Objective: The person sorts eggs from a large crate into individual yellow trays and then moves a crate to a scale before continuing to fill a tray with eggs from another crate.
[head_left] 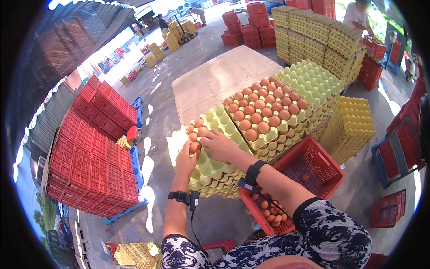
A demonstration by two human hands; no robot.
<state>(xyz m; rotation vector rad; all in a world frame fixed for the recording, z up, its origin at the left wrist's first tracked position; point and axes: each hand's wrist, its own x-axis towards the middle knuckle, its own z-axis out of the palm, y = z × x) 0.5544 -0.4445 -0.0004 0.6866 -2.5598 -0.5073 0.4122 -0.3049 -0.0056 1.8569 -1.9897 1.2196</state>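
Note:
My left hand (185, 161) has its fingers and thumb around a brown egg (194, 147) at the near left part of a pale yellow-green pulp egg tray (223, 158). Over the same tray is my right hand (220, 145), its fingertips bent down beside other eggs; whether one is under them is hidden. A few brown eggs (199, 122) sit in the tray's far left cups, while many cups to the right hold nothing. This tray tops a stack. To its right stands another stack, its top tray (257, 144) filled with brown eggs (259, 104).
A red plastic crate (322, 158) with loose eggs (276, 218) stands below my right forearm. An eggless tray (312, 80) tops the far right stack. Brown board (221, 74) lies beyond. Red crates (90, 168) are piled left; tray stacks (315, 33) and a person (357, 16) are at back right.

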